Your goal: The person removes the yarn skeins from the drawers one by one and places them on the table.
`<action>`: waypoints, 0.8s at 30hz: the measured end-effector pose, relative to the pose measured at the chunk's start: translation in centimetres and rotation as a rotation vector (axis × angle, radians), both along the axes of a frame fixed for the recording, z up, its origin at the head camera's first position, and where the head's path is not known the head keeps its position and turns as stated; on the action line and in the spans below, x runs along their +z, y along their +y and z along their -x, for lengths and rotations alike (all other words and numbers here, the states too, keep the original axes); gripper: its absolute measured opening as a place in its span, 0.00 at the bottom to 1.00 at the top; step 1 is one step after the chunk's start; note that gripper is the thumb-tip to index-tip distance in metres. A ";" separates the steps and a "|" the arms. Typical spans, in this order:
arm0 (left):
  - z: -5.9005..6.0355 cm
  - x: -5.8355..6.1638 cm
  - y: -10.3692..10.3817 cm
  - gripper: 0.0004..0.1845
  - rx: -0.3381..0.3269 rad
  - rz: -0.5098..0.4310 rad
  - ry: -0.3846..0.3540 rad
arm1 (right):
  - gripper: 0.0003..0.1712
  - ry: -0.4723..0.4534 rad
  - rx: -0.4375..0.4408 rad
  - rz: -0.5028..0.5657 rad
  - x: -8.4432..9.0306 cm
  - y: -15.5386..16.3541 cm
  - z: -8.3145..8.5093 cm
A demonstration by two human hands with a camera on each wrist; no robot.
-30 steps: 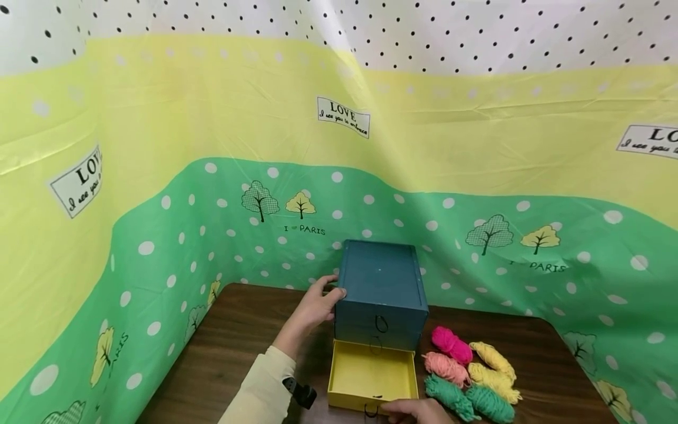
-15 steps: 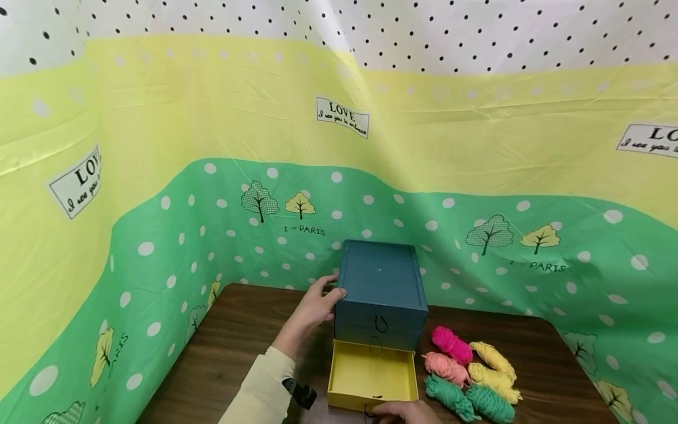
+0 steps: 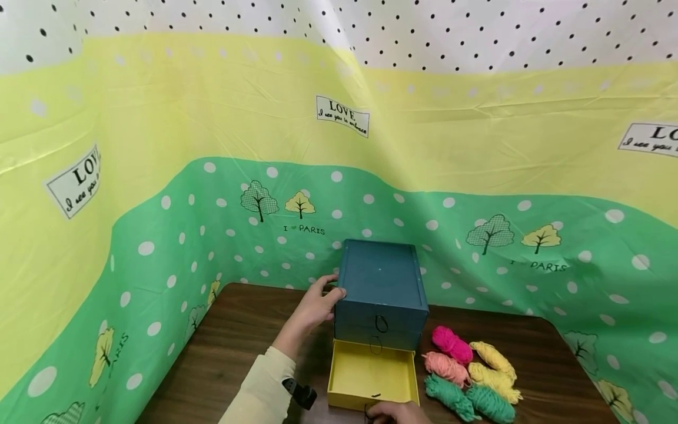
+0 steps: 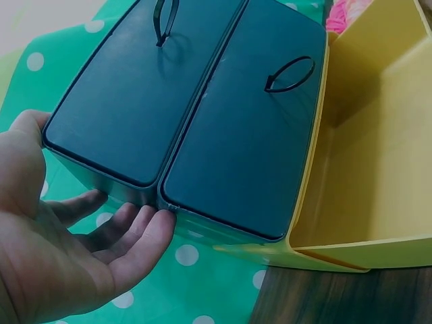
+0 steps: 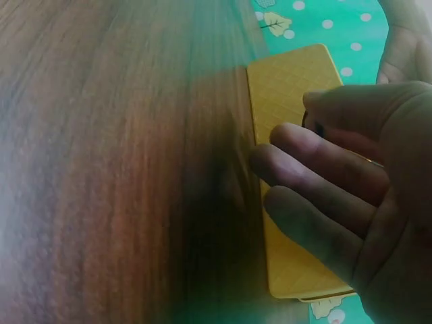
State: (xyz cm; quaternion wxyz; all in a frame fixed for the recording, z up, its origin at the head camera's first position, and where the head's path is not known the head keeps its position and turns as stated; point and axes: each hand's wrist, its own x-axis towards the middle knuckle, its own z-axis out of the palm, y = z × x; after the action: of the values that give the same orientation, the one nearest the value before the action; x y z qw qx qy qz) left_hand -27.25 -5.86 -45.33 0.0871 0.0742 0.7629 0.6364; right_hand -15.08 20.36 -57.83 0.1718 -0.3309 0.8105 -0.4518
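On the brown table [image 3: 233, 347], my left hand [image 3: 312, 307] steadies the blue drawer box [image 3: 381, 282] with relaxed fingers while my right hand [image 3: 394, 412] pinches the open yellow drawer's [image 3: 371, 377] loop; tugging harder could pull it free.

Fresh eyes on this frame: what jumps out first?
The blue drawer box at mid-table, with its yellow bottom drawer pulled out toward the camera. The left hand steadies the box's left side while the right hand is at the drawer's front by the loop pull; its grip is hard to read. Right of the drawer lies a cluster of pink, yellow and green yarn bundles.
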 end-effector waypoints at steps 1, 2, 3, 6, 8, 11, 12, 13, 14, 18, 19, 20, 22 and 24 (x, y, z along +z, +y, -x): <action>0.0 0.0 0.0 0.37 0.000 0.001 -0.001 | 0.14 0.008 -0.013 0.001 0.2 -0.2 -0.2; 0.0 0.0 0.0 0.37 0.000 0.003 0.001 | 0.13 0.010 -0.030 0.000 0.4 -0.3 -0.3; 0.0 0.0 0.0 0.37 0.000 0.005 0.000 | 0.12 0.016 -0.050 -0.007 0.6 -0.5 -0.5; 0.1 -0.1 -0.1 0.37 0.001 0.008 0.001 | 0.10 0.046 -0.112 -0.032 0.9 -0.9 -0.8; 0.2 -0.2 -0.1 0.36 0.000 0.011 0.006 | 0.09 0.057 -0.144 -0.041 1.0 -1.1 -0.9; 0.2 -0.3 -0.1 0.36 0.001 0.010 0.007 | 0.09 0.089 -0.164 -0.052 1.0 -1.3 -0.9; 0.2 -0.3 -0.1 0.35 0.001 0.009 0.008 | 0.09 0.102 -0.166 -0.056 1.0 -1.3 -0.8; 0.3 -0.3 -0.1 0.35 0.003 0.008 0.005 | 0.08 0.120 -0.166 -0.062 1.1 -1.3 -0.8; 0.3 -0.3 -0.1 0.35 0.002 0.007 0.005 | 0.08 0.136 -0.165 -0.071 1.1 -1.3 -0.8; 0.2 -0.2 -0.1 0.35 0.005 0.009 0.007 | 0.08 0.179 -0.158 -0.091 1.1 -1.2 -0.6; 0.1 -0.2 -0.1 0.35 0.005 0.011 0.009 | 0.08 0.185 -0.157 -0.093 1.1 -1.2 -0.6; 0.1 -0.2 -0.1 0.35 0.005 0.012 0.012 | 0.08 0.181 -0.161 -0.092 1.1 -1.3 -0.5; 0.1 -0.1 -0.1 0.35 0.006 0.012 0.012 | 0.09 0.175 -0.176 -0.089 1.1 -1.3 -0.4; 0.0 -0.1 -0.1 0.35 0.003 0.011 0.015 | 0.08 0.182 -0.198 -0.094 1.1 -1.4 -0.3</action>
State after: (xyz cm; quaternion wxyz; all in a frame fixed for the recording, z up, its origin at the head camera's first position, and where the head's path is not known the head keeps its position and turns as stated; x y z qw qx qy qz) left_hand -27.29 -5.95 -45.47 0.0807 0.0773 0.7672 0.6316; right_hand -14.81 18.93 -56.71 0.0675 -0.2805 0.8717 -0.3961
